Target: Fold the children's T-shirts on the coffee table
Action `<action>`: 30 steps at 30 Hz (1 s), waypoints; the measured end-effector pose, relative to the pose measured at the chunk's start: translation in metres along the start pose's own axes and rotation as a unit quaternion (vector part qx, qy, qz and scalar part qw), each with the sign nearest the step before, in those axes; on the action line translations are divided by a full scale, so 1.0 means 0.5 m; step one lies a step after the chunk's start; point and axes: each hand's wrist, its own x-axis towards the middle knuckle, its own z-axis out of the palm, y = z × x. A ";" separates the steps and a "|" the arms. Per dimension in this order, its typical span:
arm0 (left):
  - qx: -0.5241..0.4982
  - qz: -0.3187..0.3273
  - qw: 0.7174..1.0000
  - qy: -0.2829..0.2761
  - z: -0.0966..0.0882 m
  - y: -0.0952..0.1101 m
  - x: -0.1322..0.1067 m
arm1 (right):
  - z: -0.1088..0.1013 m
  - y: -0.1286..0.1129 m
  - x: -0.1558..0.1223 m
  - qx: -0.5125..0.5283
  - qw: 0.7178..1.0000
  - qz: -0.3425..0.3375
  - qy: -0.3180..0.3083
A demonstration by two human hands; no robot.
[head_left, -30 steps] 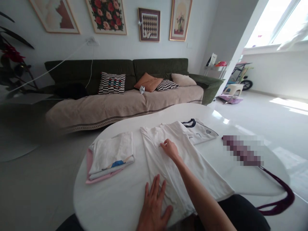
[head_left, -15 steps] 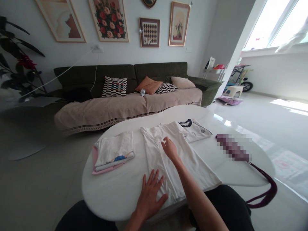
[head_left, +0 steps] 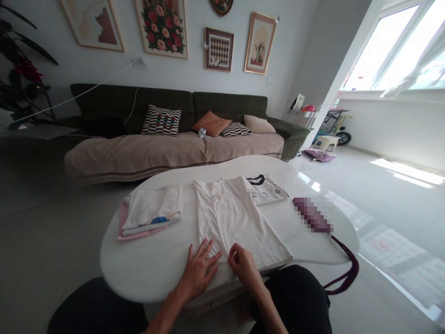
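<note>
A white T-shirt (head_left: 239, 215) lies spread on the white table (head_left: 139, 271), with a lengthwise fold or crease on its left half. My left hand (head_left: 199, 270) rests flat with spread fingers on the shirt's lower left edge. Just to its right, my right hand (head_left: 244, 265) has thumb and index finger pinched on the cloth near the hem. Another white shirt with a dark collar (head_left: 269, 189) lies partly beneath the spread one at the far right. To the left sits a stack of folded clothes (head_left: 153, 208), white over pink.
A blurred purple item (head_left: 313, 215) with a dark strap (head_left: 344, 250) lies at the table's right, its strap hanging over the edge. My knees are against the near side. Behind the table stands a green sofa (head_left: 167, 104) with cushions.
My right hand has come back from the middle of the T-shirt to its near hem and pinched the cloth. My left hand stays flat near the lower left edge. The view has shifted slightly.
</note>
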 end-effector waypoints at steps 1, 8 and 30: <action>0.002 0.002 1.000 -0.003 0.002 -0.001 -0.001 | -0.001 0.003 -0.005 0.003 1.000 -0.006 -0.003; 0.031 0.035 0.999 -0.005 0.020 -0.014 -0.030 | -0.012 0.000 -0.021 -0.031 0.997 -0.062 0.027; 0.097 -0.104 0.984 0.108 0.052 -0.119 0.294 | -0.144 0.124 0.227 0.286 0.942 0.122 0.124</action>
